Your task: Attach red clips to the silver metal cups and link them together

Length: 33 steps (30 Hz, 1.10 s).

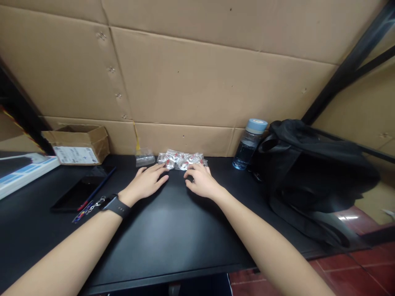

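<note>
A row of small clear plastic packets [180, 158] with red and white parts inside lies on the black table [173, 230], close to the cardboard wall. My left hand [147, 181] lies flat on the table with fingers stretched out, its fingertips touching the left packets. My right hand [200, 181] rests palm down, fingers spread over the right packets. Neither hand grips anything. A black watch [116, 206] sits on my left wrist.
Another clear bag [145, 158] lies left of the packets. A cardboard box [78, 144] stands at the back left, a dark phone [77, 193], a pen and a lanyard nearer. A blue-capped bottle [248, 144] and black backpack [311, 172] fill the right side.
</note>
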Each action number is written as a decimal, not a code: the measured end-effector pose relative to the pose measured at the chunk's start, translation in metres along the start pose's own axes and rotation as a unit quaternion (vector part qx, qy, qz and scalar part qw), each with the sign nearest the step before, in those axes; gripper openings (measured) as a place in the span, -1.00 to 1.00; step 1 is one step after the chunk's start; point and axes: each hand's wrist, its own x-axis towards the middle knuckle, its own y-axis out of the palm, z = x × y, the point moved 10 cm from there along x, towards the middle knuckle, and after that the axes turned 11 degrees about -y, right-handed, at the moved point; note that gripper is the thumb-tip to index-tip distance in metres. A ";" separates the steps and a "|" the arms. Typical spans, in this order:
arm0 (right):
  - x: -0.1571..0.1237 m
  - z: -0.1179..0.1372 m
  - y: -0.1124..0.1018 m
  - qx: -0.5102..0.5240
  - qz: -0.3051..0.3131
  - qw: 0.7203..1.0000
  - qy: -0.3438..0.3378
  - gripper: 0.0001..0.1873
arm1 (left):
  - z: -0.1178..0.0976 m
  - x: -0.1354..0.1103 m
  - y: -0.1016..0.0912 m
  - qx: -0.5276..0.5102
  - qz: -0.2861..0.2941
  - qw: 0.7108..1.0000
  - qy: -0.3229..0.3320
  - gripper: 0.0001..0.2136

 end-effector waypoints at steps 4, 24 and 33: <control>-0.002 -0.001 0.010 0.008 0.071 0.997 -0.027 -0.69 | -0.002 -0.001 -0.012 -0.010 -0.019 0.999 0.027 -0.59; -0.017 -0.014 0.002 0.107 0.176 0.978 -0.014 -0.45 | 0.046 -0.007 -0.025 -0.108 0.115 0.987 0.013 -0.69; -0.013 -0.003 0.010 0.140 0.150 0.978 -0.040 -0.37 | 0.035 -0.003 -0.022 -0.109 0.089 0.990 0.025 -0.85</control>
